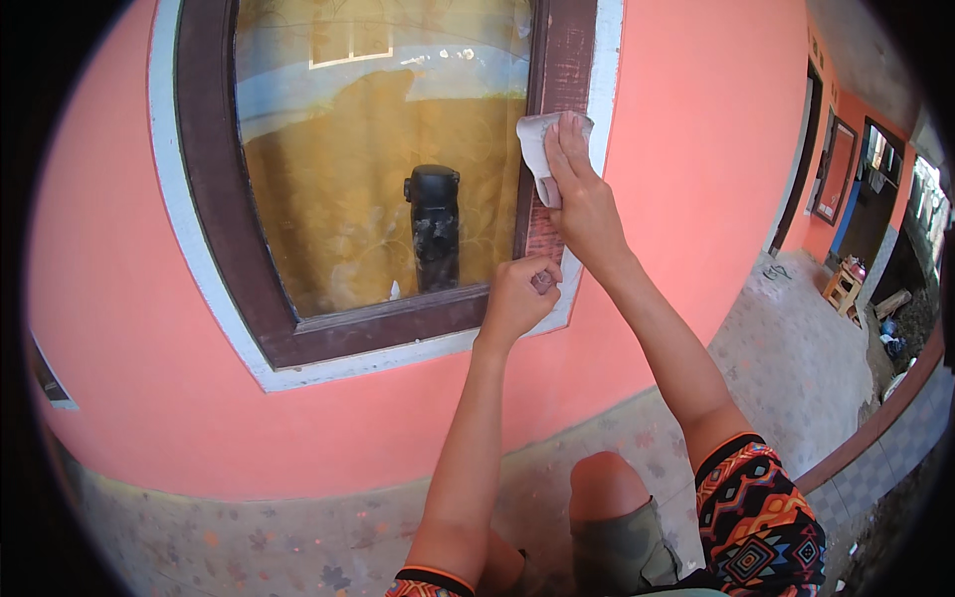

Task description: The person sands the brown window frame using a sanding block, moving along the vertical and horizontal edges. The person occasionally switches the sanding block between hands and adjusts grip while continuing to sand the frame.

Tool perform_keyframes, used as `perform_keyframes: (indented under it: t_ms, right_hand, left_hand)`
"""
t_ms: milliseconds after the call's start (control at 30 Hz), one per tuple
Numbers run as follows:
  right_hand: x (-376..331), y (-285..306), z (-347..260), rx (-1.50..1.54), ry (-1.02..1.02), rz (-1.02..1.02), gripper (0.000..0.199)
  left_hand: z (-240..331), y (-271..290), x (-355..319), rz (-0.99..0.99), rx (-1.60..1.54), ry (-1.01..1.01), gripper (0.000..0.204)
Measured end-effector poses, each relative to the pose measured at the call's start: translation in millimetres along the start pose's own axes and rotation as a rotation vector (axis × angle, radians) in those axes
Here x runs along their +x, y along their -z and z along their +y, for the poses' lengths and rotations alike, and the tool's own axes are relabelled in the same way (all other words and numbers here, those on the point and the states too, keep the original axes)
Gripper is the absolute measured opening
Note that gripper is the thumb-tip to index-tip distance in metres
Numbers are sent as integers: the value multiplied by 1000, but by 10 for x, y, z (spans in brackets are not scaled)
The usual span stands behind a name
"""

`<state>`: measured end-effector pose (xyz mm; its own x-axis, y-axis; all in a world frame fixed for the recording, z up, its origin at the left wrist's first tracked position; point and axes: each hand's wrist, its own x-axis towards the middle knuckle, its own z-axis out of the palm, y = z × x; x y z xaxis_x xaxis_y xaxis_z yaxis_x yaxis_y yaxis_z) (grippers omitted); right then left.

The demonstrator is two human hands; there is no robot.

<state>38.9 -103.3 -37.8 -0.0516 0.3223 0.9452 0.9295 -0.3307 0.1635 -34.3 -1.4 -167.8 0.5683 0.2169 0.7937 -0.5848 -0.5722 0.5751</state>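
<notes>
My right hand [582,189] presses a folded piece of sandpaper [538,149], pale on its back, flat against the right upright of the brown window frame [568,65]. Pinkish scuffed patches show on that upright, above and below the hand. Lower down, my left hand [519,301] is closed near the frame's bottom right corner. A small brownish thing shows between its curled fingers; its kind is unclear. The window glass [368,189] lies left of both hands, with a yellowish curtain and reflections in it.
Light blue trim [167,199] borders the frame on the pink wall [109,298]. A black bottle-shaped thing [435,234] shows in the glass. The patterned floor [298,537] runs below. At right are a small wooden stool [844,289] and a doorway [875,189].
</notes>
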Motion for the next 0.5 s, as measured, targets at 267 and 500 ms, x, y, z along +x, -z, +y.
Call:
perform_keyframes:
  t_ms: [267, 500]
  right_hand:
    - [653, -45, 325, -138, 117, 133, 73]
    - [995, 247, 514, -50, 136, 43, 61]
  left_hand:
    - [-14, 24, -14, -54, 15, 32, 10]
    - [-3, -11, -1, -3, -27, -18, 14]
